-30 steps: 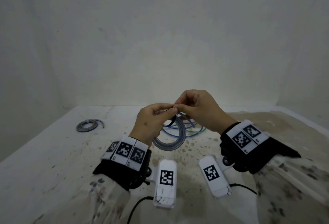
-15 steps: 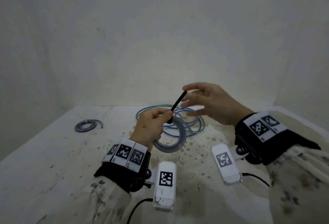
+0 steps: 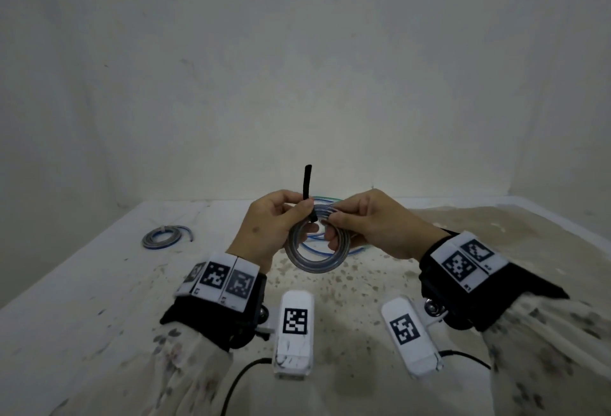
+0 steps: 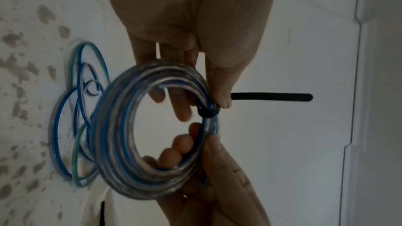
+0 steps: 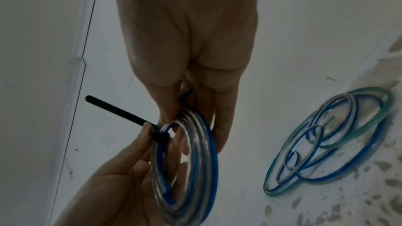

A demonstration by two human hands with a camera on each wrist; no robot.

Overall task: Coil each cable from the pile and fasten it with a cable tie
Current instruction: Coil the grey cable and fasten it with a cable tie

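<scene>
A coiled grey-and-blue cable (image 3: 318,263) (image 4: 121,143) (image 5: 191,169) hangs in the air between both hands above the table. A black cable tie (image 3: 307,184) (image 4: 272,96) (image 5: 117,109) is wrapped round the coil's top, and its free tail sticks upward. My left hand (image 3: 274,227) (image 4: 195,40) pinches the coil at the tie's wrap. My right hand (image 3: 370,220) (image 5: 185,40) grips the coil just right of the tie, fingers through the ring. Behind the hands, loose blue and green cable loops (image 3: 330,243) (image 4: 76,118) (image 5: 326,143) lie on the table.
A small bundled grey-blue coil (image 3: 163,237) lies at the far left of the white, stained table (image 3: 99,300). White walls close in behind and on both sides. Cords from the wrist cameras trail over the table's near part.
The right hand, open and apart half a second ago, has come back and taken hold of the coil. The tie's tail has swung from a rightward lean to nearly upright.
</scene>
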